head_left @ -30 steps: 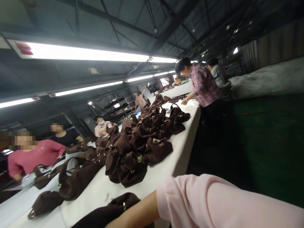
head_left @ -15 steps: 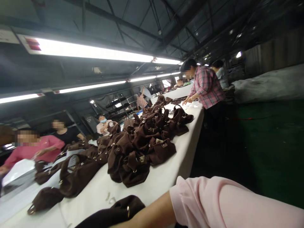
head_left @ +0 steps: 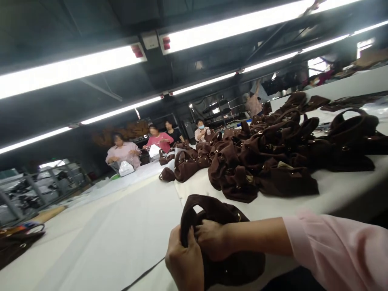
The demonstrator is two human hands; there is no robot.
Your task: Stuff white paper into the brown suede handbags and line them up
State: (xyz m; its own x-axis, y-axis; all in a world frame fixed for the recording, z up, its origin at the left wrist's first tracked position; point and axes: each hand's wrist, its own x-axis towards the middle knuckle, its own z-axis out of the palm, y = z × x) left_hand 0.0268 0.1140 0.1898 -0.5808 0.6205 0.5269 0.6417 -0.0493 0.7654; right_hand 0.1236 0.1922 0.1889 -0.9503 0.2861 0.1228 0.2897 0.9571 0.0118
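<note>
A dark brown fabric handbag (head_left: pixel 235 264) with a looped handle and gold-coloured rings is at the table's near edge, in front of me. My left hand (head_left: pixel 185 256) is closed around the handle side, its thumb pressed on the fabric. Beside it, my right hand (head_left: pixel 214 238) grips the bag near its opening with curled fingers; the fingertips are partly hidden by the fabric. A thin dark strip (head_left: pixel 144 276) runs from near my left hand towards the lower left; whether it belongs to the bag I cannot tell.
Many similar brown handbags (head_left: pixel 263 161) lie heaped on the white-covered table (head_left: pixel 121 226). Another dark bag (head_left: pixel 20 244) sits at the left edge. Across the table several people work, one in a pink top (head_left: pixel 162 139). Racks (head_left: pixel 45 188) stand at the left.
The view has swung left. The handbag, partly visible at the bottom before, now shows in front of me with both hands on it. My left hand has come into view.
</note>
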